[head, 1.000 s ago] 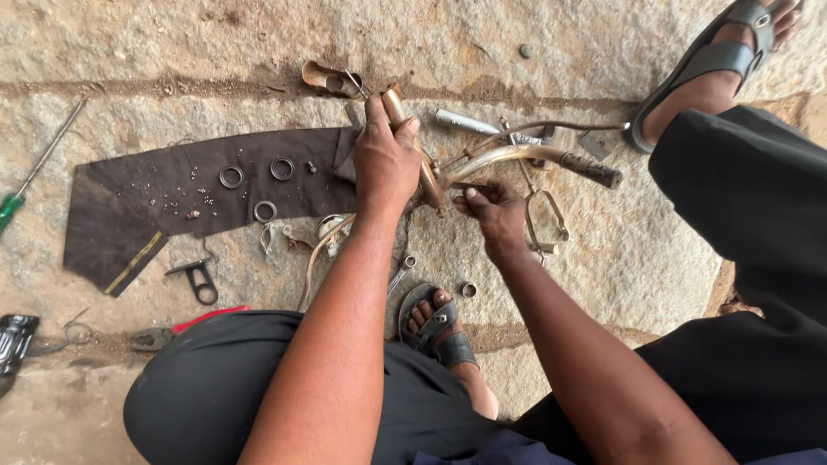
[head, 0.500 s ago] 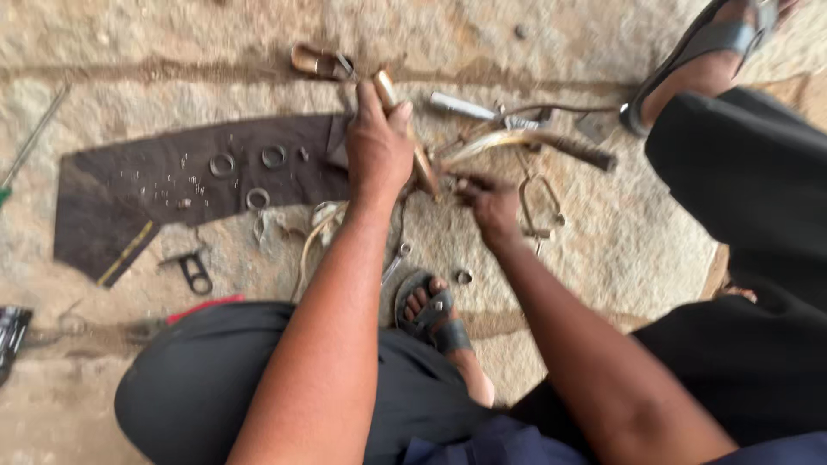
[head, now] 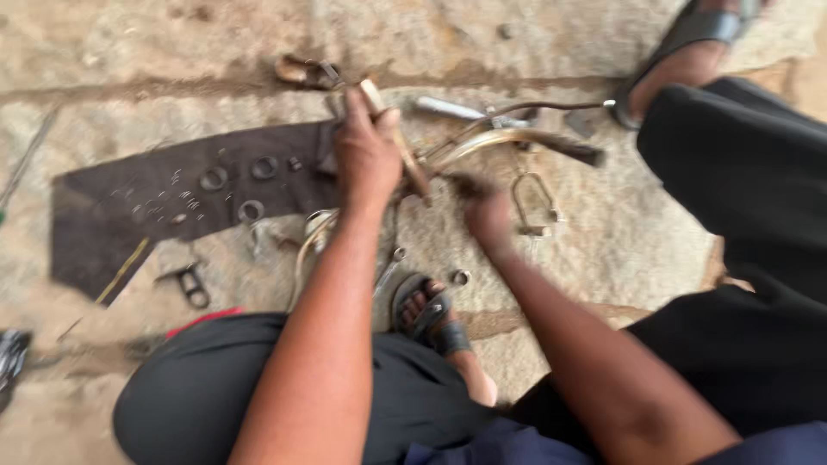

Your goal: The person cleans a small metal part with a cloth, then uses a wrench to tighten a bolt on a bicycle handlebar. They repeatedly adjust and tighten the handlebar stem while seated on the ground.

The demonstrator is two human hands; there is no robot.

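Since a second ago the left hand (head: 366, 155) stays clenched on the wooden handle (head: 398, 142), while the right hand (head: 488, 215) has drawn back, its grip too blurred to tell.

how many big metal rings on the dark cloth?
3 big rings on the dark cloth: ring one, ring two, ring three nearer its lower edge. Frame is blurred; the left hand may hide more.

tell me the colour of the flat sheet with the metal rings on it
Dark brown flat sheet, seen in the head view.
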